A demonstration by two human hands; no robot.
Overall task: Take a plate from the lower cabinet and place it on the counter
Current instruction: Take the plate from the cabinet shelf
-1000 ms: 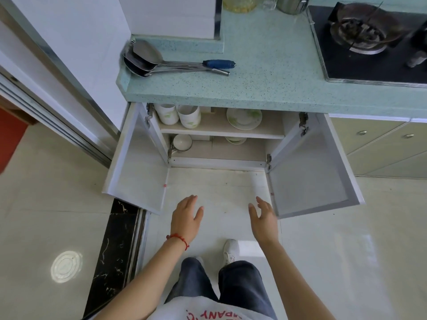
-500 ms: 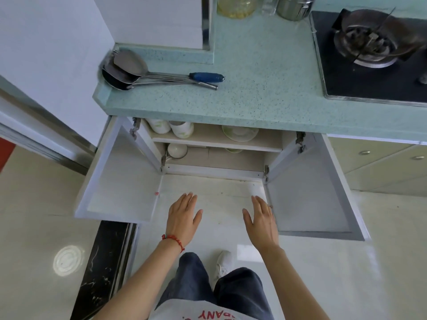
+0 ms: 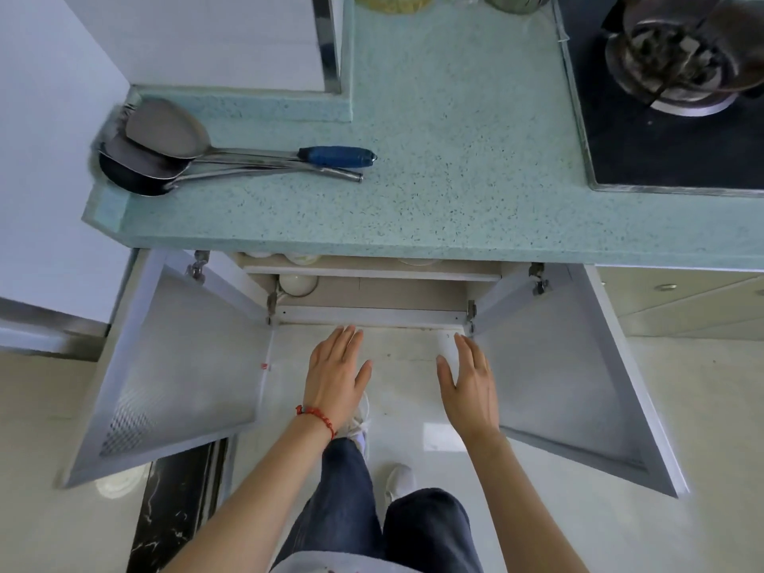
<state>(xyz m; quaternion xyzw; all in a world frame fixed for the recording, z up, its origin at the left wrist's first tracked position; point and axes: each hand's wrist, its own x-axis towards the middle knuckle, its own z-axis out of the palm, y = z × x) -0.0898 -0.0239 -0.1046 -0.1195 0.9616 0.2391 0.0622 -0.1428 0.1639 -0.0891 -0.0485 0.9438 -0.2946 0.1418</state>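
Observation:
The lower cabinet (image 3: 372, 314) stands open under the pale green speckled counter (image 3: 454, 167), both doors swung wide. The counter's edge hides most of the inside. Only a sliver of the plate's rim (image 3: 419, 262) shows on the upper shelf, and a white bowl (image 3: 297, 284) sits at the lower left. My left hand (image 3: 335, 376), with a red bracelet at the wrist, hovers empty with fingers apart just before the cabinet's bottom rail. My right hand (image 3: 471, 382) is beside it, also empty and spread. Neither hand touches anything.
Metal ladles and a blue-handled spatula (image 3: 231, 157) lie on the counter's left part. A black gas hob (image 3: 678, 97) fills the right. The left door (image 3: 173, 366) and right door (image 3: 570, 366) flank my hands. Jars (image 3: 397, 0) stand at the back. Drawers (image 3: 682, 295) lie right.
The view has moved closer and higher over the counter, so the shelf, cups and plate have slipped behind the counter edge. Both hands have advanced toward the cabinet opening, still empty.

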